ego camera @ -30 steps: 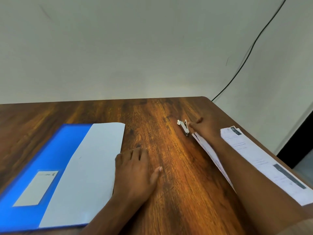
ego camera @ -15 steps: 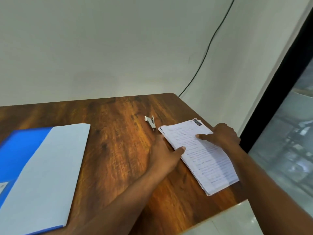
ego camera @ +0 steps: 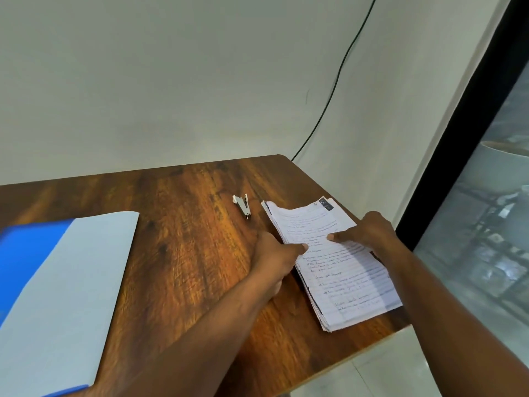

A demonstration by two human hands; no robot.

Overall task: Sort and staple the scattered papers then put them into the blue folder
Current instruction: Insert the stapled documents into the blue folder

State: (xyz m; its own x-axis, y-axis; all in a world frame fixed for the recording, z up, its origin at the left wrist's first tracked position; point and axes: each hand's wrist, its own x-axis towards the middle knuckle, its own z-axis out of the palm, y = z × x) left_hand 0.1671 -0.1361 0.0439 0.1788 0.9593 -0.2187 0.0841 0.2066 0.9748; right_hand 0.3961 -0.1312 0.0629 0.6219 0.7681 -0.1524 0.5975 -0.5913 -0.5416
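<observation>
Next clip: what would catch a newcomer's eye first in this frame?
Both hands meet on the stack of handwritten papers near the table's right edge: the left hand at its left side, the right hand on top. A small stapler lies untouched just beyond, and the open blue folder with a pale sheet sits far left.

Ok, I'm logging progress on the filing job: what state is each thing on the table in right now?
Paper stack: flat on the table, roughly squared, edges uneven.
Stapler: lying beside the stack, untouched.
Blue folder: open, a sheet inside.
Left hand: gripping the stack's left edge.
Right hand: pressing on the top sheet.
</observation>
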